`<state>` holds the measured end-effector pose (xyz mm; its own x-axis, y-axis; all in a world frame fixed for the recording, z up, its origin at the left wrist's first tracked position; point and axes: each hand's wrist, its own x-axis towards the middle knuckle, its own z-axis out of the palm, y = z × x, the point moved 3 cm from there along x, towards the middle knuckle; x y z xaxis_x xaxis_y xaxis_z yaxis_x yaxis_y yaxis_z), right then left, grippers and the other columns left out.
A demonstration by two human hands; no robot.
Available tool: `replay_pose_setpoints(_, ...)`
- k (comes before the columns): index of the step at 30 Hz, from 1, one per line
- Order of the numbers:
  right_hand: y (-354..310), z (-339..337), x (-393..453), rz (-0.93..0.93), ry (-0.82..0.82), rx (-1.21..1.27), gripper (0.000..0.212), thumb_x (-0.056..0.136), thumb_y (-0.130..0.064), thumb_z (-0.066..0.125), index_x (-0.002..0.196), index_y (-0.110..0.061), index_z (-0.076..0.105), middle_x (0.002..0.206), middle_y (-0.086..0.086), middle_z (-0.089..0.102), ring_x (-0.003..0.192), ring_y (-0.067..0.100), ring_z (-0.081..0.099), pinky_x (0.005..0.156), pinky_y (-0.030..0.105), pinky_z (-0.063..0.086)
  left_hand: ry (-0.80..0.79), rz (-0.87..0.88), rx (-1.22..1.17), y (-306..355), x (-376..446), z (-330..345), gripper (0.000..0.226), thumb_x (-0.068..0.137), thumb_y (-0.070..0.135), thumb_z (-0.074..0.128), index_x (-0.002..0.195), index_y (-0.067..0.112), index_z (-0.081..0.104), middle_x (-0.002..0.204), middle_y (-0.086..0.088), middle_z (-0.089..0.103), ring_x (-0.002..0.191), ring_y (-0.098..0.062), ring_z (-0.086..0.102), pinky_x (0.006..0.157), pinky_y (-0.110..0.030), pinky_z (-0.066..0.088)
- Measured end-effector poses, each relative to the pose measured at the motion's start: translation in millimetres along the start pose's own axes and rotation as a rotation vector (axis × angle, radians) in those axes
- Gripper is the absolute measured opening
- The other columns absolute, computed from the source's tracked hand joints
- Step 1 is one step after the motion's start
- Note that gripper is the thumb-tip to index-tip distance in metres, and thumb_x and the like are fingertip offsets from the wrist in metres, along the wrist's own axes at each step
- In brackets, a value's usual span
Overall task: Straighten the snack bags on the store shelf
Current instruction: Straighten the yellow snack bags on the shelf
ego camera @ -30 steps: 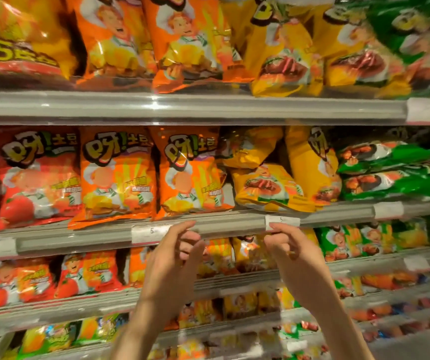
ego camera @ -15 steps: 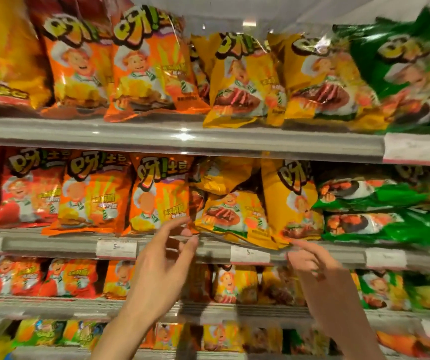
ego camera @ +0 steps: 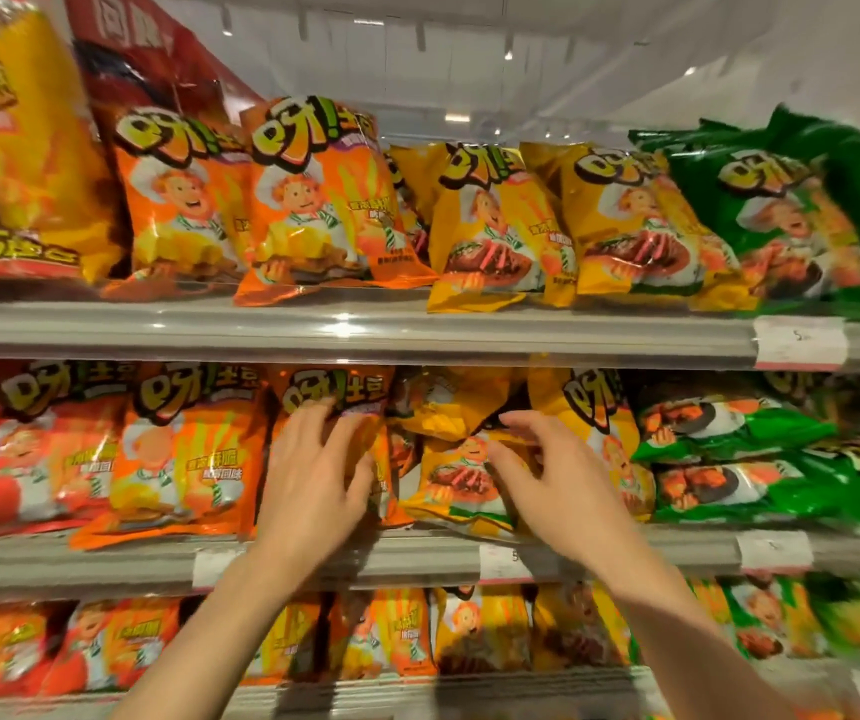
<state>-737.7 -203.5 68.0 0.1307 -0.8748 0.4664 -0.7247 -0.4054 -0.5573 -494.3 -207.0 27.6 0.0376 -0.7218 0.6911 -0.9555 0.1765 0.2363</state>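
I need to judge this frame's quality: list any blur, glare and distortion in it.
Head view: motion blur smears the green bags at right and the far-left edge; glare streaks the shelf rail; wide-angle bending tilts the outer bags. The left hand, right hand and the slumped yellow bag between them stay fairly sharp.

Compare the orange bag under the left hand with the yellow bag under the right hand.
The orange bag stands upright in line with its row; the yellow bag is slumped, with another yellow bag crumpled over its top. The left hand lies flat on orange; the right hand reaches with spread fingers. Both show the same cartoon chef.
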Motion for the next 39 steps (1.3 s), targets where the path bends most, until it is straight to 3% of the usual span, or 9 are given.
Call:
replay_pose_setpoints(5,-8.5,37.8,39.7,0.093,-0.191,-0.204,0.094,0.089,-0.074,0.042,0.157,-0.015,0.013,0.159,0.015,0.028,0.147,0.030,0.025,0.118,0.040,0.027,-0.054,0.045,0.177,-8.4,3.0,14.4,0.049,0.095,0.040,0.041,0.139,0.020,0.051,0.143,-0.017,0.050,0.139,-0.037,0.039,0.120,-0.047,0.019)
replay_pose_setpoints(8,-11.4,49.5,51.1,0.152,-0.234,-0.271,0.111,0.078,-0.088,0.037,0.157,-0.012,0.015,0.157,0.020,0.031,0.146,0.035,0.026,0.120,0.046,0.024,-0.069,0.054,0.196,-8.1,3.0,21.0,0.051,0.098,0.040,0.036,0.143,0.019,0.049,0.143,-0.016,0.051,0.138,-0.035,0.040,0.121,-0.044,0.009)
replay_pose_setpoints(16,-6.2,52.9,54.5,0.159,-0.110,-0.122,0.076,0.091,-0.069,0.044,0.147,-0.017,0.040,0.146,0.018,0.045,0.130,0.035,0.049,0.104,0.042,0.044,-0.122,0.083,0.135,-14.2,4.3,19.3,0.057,0.098,0.047,0.031,0.150,0.024,0.039,0.151,-0.014,0.044,0.144,-0.033,0.034,0.123,-0.045,0.012)
replay_pose_setpoints(23,8.2,33.6,47.4,0.135,-0.068,0.019,0.069,0.099,-0.051,0.048,0.153,-0.013,0.028,0.162,0.019,0.017,0.150,0.029,0.020,0.111,0.036,0.032,-0.131,0.072,-0.051,-15.4,4.6,11.5,0.062,0.098,0.042,0.055,0.154,0.027,0.032,0.161,-0.006,0.030,0.152,-0.023,0.018,0.123,-0.036,0.003)
replay_pose_setpoints(26,16.6,28.6,41.6,0.091,-0.031,0.041,0.066,0.101,-0.048,0.046,0.154,-0.016,0.024,0.162,0.012,0.019,0.150,0.024,0.018,0.113,0.034,0.028,-0.077,0.045,-0.118,-14.1,4.0,7.5,0.053,0.097,0.041,0.055,0.147,0.026,0.046,0.154,-0.003,0.041,0.147,-0.023,0.028,0.123,-0.042,0.018)
replay_pose_setpoints(28,22.0,27.5,40.2,0.067,-0.029,0.039,0.067,0.100,-0.049,0.045,0.155,-0.019,0.023,0.162,0.009,0.020,0.150,0.022,0.020,0.114,0.035,0.028,0.062,0.071,-0.170,-5.1,2.8,-2.5,0.039,0.095,0.039,0.053,0.130,0.022,0.061,0.134,0.002,0.057,0.129,-0.017,0.046,0.108,-0.040,0.041)
replay_pose_setpoints(30,26.0,26.1,41.9,0.060,-0.046,0.025,0.069,0.099,-0.053,0.046,0.155,-0.019,0.024,0.160,0.009,0.025,0.148,0.023,0.025,0.116,0.037,0.031,0.094,0.056,-0.255,8.9,2.5,-11.6,0.026,0.097,0.038,0.054,0.115,0.023,0.067,0.111,0.011,0.063,0.105,-0.006,0.056,0.089,-0.028,0.047)
replay_pose_setpoints(33,27.2,22.5,44.3,0.065,-0.067,0.017,0.076,0.092,-0.062,0.051,0.153,-0.021,0.030,0.154,0.007,0.033,0.144,0.022,0.032,0.115,0.041,0.035,-0.158,-0.067,-0.365,28.3,6.0,-10.4,0.031,0.098,0.051,0.050,0.110,0.028,0.066,0.098,0.016,0.069,0.089,-0.003,0.062,0.081,-0.030,0.051)
replay_pose_setpoints(39,18.8,17.3,45.3,0.089,-0.011,0.033,0.085,0.087,-0.071,0.050,0.149,-0.015,0.037,0.150,0.007,0.042,0.139,0.022,0.040,0.110,0.035,0.037,-0.561,-0.330,-0.559,46.3,15.4,14.6,0.068,0.091,0.068,0.048,0.142,0.022,0.049,0.128,0.004,0.064,0.112,-0.013,0.062,0.101,-0.035,0.049)
